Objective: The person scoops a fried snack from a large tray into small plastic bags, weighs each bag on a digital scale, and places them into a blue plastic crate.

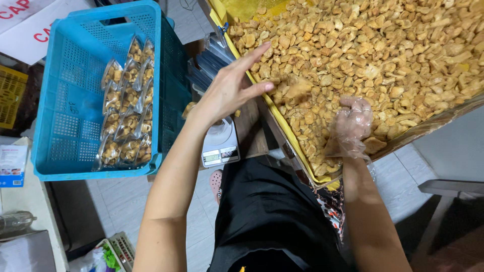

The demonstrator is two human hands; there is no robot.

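A large tray (282,132) lined in yellow holds a heap of golden fried snack pieces (383,55). My left hand (233,86) is bare, fingers spread, hovering at the tray's near-left rim and holding nothing. My right hand (353,126) wears a thin clear plastic glove and is curled among the snack pieces near the tray's front edge, closed on a few of them. A small white digital scale (221,149) sits below my left wrist, partly hidden by my forearm.
A blue plastic crate (65,126) at the left holds several clear sealed bags of the same snack (126,111). A yellow crate (11,95) sits at the far left. A grey bench (448,189) stands at the right. Tiled floor lies below.
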